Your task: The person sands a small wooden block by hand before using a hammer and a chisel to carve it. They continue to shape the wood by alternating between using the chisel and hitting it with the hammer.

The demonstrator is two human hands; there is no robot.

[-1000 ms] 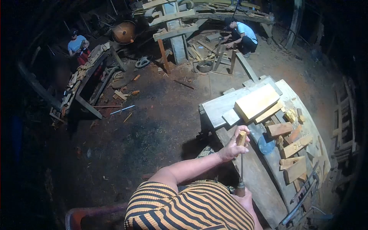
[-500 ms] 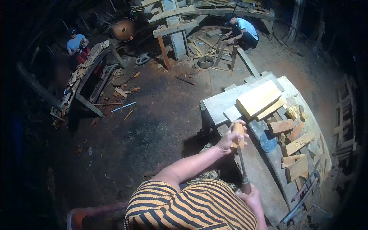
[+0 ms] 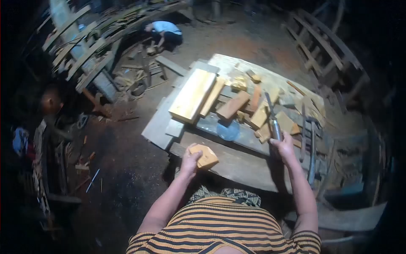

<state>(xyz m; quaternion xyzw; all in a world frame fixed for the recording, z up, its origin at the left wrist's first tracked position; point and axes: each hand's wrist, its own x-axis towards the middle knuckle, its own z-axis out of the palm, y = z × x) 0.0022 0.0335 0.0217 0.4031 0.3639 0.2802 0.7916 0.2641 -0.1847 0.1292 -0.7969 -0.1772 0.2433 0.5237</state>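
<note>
My left hand (image 3: 191, 161) grips a small wooden block (image 3: 206, 156) with angled faces, just over the near edge of the plank bench (image 3: 249, 171). My right hand (image 3: 285, 147) is wrapped round the handle of a chisel (image 3: 276, 128). Its long narrow dark blade points away from me, over the wood pieces on the bench. Block and chisel are well apart. Ahead of my left hand lies a large squared timber (image 3: 190, 99). A round bluish translucent disc (image 3: 228, 131) and a reddish wood block (image 3: 233, 105) lie between my hands, farther in.
Several cut wood pieces (image 3: 259, 116) cover the bench's right part. A long-handled metal tool (image 3: 313, 148) lies right of my right hand. A person (image 3: 167, 33) crouches on the floor beyond the bench. Leaning timbers (image 3: 95, 70) stand at back left; a wooden rack (image 3: 325, 46) stands at back right.
The view has swung right. My hands have moved apart: the chisel has come away from the block and now points forward at the right, while the block stays in my left hand.
</note>
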